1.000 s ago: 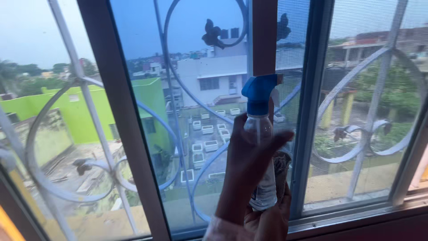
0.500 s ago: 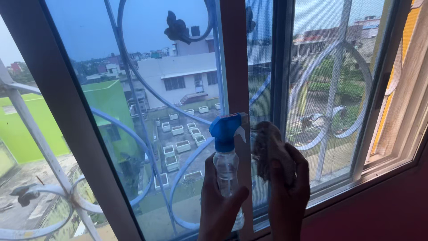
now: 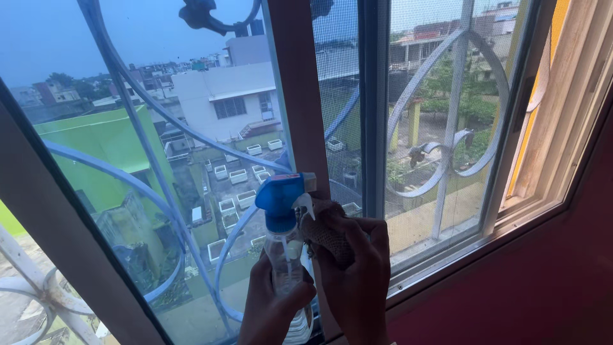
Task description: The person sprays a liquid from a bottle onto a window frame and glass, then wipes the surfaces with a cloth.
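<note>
My left hand (image 3: pixel 271 313) grips a clear spray bottle (image 3: pixel 288 268) with a blue trigger head (image 3: pixel 280 199), held upright in front of the window glass (image 3: pixel 159 115). My right hand (image 3: pixel 354 281) holds a brown cloth (image 3: pixel 325 235) bunched in its fingers, right beside the bottle's nozzle. Both hands are low in the view, close to the brown upright bar of the window frame (image 3: pixel 300 96).
A sliding window with a mesh screen (image 3: pixel 428 121) fills the view, with a curved white metal grille (image 3: pixel 447 147) outside. A dark red wall (image 3: pixel 543 281) lies under the sill at right. Rooftops and a green building show beyond the glass.
The view has swung right and down. My right hand with the cloth has dropped and come up against the bottle's nozzle; the bottle has shifted slightly left and lower.
</note>
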